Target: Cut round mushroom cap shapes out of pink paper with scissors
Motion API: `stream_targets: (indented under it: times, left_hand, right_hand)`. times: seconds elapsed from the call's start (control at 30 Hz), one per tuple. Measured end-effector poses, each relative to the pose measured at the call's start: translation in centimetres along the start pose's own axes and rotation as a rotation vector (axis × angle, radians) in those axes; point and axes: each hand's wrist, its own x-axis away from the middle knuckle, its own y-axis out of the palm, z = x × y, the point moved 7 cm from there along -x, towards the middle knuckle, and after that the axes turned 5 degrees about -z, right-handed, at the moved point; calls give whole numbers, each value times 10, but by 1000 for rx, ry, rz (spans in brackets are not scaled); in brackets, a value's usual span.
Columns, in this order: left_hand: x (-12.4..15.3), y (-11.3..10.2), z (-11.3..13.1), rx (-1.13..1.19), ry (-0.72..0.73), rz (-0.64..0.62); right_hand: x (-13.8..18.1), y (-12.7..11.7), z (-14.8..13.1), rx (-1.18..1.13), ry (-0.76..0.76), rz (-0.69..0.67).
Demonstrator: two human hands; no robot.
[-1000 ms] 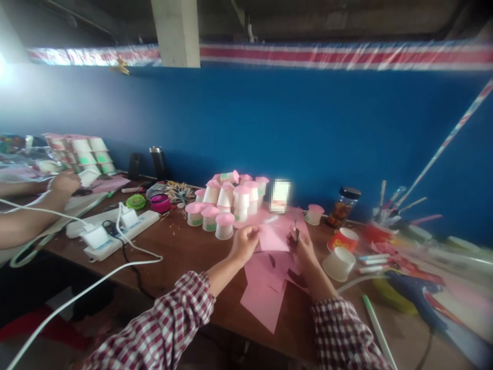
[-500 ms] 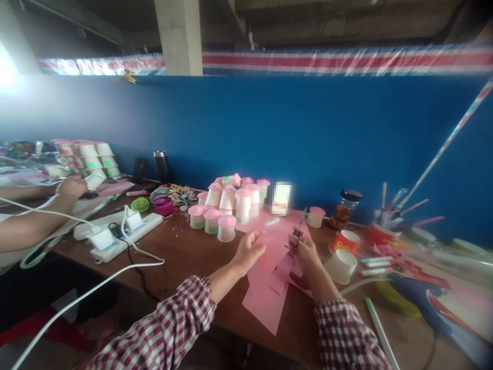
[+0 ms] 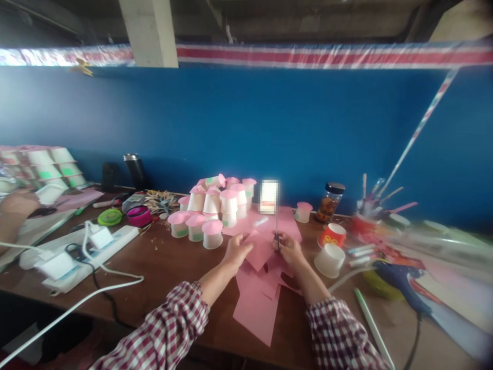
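My left hand (image 3: pixel 235 250) pinches the edge of a pink paper piece (image 3: pixel 259 251) above a heap of pink paper sheets (image 3: pixel 259 306) on the brown table (image 3: pixel 181 264). My right hand (image 3: pixel 289 250) grips small scissors (image 3: pixel 277 232), blades pointing up, close to the right side of that piece. Both sleeves are red-and-white checked. Just behind my left hand stands a cluster of white paper cups with pink tops (image 3: pixel 213 205).
A white cup (image 3: pixel 329 260) and a red cup (image 3: pixel 332 235) lie right of my right hand, with a jar (image 3: pixel 329 202), brushes and markers, a blue glue gun (image 3: pixel 404 281). A power strip (image 3: pixel 79 249) with cables lies at left. Another person's hand (image 3: pixel 16 204) works far left.
My left hand let go, opened, then took hold of the pink piece again. The scissors tilted upright. The camera turned right, so everything slid left in view.
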Motion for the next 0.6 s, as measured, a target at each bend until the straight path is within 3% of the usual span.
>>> stream_targets:
  times: [0.1, 0.27, 0.33, 0.4, 0.5, 0.6]
  left_hand:
    - [-7, 5, -3, 121, -56, 19]
    - [-10, 23, -10, 622, -232, -31]
    - [-8, 30, -12, 724, -281, -43]
    - [-7, 34, -11, 716, -263, -61]
    - [-4, 43, -5, 540, -219, -203]
    - [-2, 37, -6, 288, -237, -152]
  right_hand:
    - [-1, -2, 0, 8, -15, 17]
    - [-3, -13, 6, -104, -19, 126]
    - [-4, -17, 9, -151, -22, 177]
    - [-4, -18, 9, -183, -34, 199]
    - [-3, -17, 6, -163, -32, 210]
    - [-1, -14, 0, -73, -31, 221]
